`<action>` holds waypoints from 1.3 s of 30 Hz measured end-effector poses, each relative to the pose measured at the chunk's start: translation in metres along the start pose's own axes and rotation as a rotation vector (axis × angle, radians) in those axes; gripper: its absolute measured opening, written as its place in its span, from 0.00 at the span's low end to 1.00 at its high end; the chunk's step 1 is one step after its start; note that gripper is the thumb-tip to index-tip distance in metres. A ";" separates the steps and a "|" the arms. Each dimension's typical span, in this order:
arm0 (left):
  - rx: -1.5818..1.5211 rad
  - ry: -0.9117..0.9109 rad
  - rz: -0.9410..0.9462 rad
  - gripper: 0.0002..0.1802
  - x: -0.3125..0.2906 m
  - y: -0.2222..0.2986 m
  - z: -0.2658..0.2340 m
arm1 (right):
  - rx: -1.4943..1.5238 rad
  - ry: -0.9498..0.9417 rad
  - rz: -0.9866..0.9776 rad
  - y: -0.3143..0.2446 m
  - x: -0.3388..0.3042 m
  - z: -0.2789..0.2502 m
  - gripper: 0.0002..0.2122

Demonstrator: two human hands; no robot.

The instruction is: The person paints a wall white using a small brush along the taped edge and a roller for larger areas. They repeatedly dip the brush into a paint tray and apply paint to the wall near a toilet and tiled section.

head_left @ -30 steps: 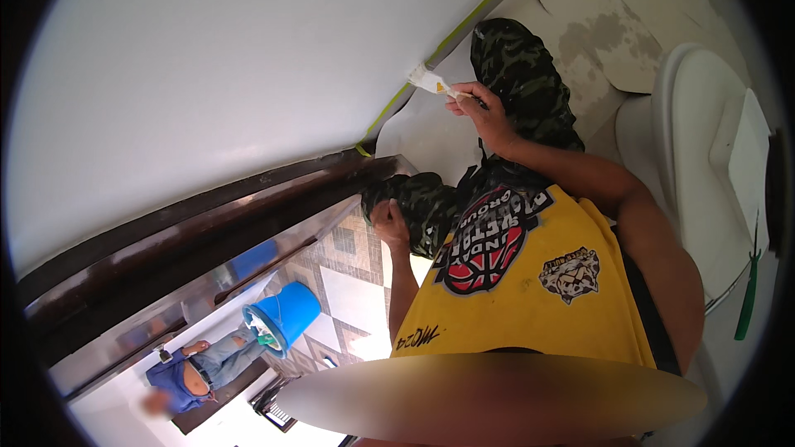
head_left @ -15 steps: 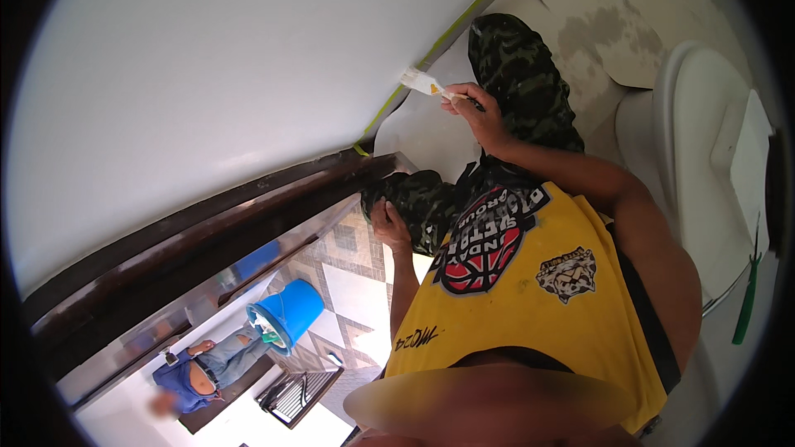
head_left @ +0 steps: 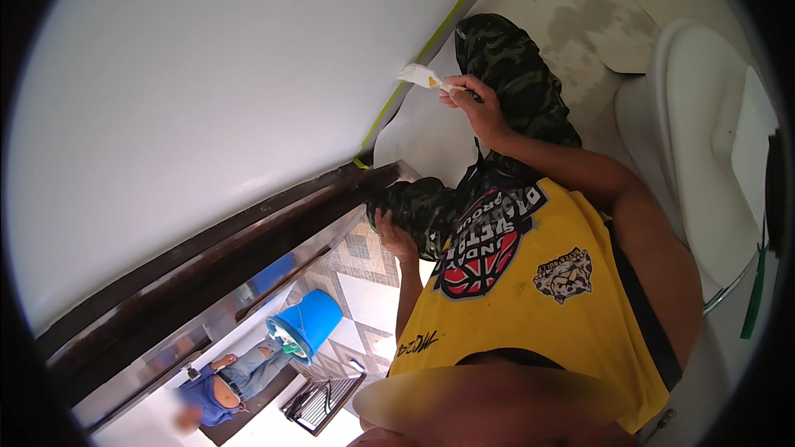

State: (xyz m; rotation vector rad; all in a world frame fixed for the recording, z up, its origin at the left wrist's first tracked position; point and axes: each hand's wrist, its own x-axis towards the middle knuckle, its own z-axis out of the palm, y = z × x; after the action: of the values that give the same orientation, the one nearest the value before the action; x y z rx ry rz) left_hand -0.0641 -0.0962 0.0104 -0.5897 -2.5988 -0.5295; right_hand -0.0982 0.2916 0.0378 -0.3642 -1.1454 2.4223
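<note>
My right hand (head_left: pixel 479 109) is closed round the handle of a paintbrush (head_left: pixel 422 76). Its white, paint-covered bristles point left and meet the low part of the white wall (head_left: pixel 224 91), just above a strip of yellow-green tape (head_left: pixel 439 33). My left hand (head_left: pixel 397 236) lies with fingers stretched out against the camouflage trousers (head_left: pixel 414 207) at my left knee and holds nothing. Pale covering sheet (head_left: pixel 422 136) lies on the floor under the brush.
A white toilet (head_left: pixel 704 116) stands close on my right, with a green strap-like thing (head_left: pixel 754 298) near it. A dark wooden door frame (head_left: pixel 224 252) borders the wall. Beyond it are a blue bucket (head_left: pixel 319 319), a dark slatted rack (head_left: pixel 323 401) and another person (head_left: pixel 240 381).
The brush has shifted slightly up and left along the wall and turned a little in my right hand. My left hand stays at the knee; the whole view has tilted slightly.
</note>
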 end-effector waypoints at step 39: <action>-0.091 -0.139 -0.139 0.13 0.007 0.001 -0.003 | -0.054 0.529 -0.295 -0.077 0.084 -0.072 0.11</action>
State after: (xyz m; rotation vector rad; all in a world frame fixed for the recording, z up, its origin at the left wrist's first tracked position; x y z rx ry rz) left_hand -0.0685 -0.0944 0.0172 -0.4926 -2.7742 -0.6763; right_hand -0.1208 0.4237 0.0489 -0.7424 -0.9451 1.8834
